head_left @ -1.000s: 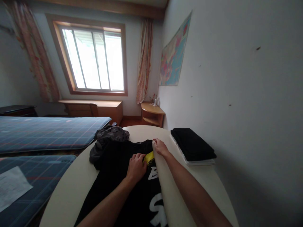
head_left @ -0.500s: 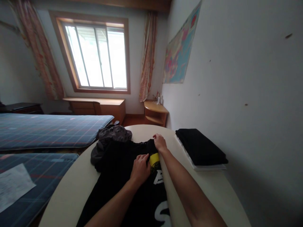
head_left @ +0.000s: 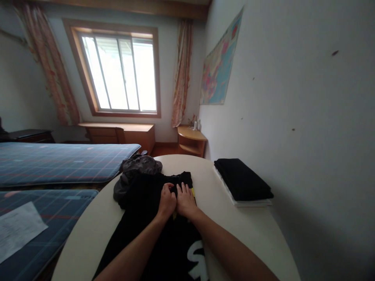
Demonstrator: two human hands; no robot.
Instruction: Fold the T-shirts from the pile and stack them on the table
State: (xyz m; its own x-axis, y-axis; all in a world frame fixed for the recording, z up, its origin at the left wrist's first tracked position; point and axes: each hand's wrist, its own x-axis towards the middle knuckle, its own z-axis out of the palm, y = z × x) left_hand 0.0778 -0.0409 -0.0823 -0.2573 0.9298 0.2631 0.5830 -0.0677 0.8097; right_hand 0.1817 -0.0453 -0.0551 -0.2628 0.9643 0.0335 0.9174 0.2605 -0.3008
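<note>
Leftmost on the pale table (head_left: 234, 238), we see a dark grey bundle (head_left: 142, 164), its border with our black shirt (head_left: 140, 207) hard to make out. The shirt lies beside it, its lower end out of view. Our left hand (head_left: 168, 201) curls on it near the collar; whether it pinches cloth we cannot tell. Our right hand (head_left: 186, 200), fingers slightly spread, rests on it, hiding part of a yellow patch (head_left: 193, 191) above white print (head_left: 195, 253) cut off below

Left forearm (head_left: 137, 246) and right forearm (head_left: 227, 244) angle inward; left hand (head_left: 168, 201) fingers curled, right hand (head_left: 186, 200) palm down, fingers extended, just beside it.
</note>
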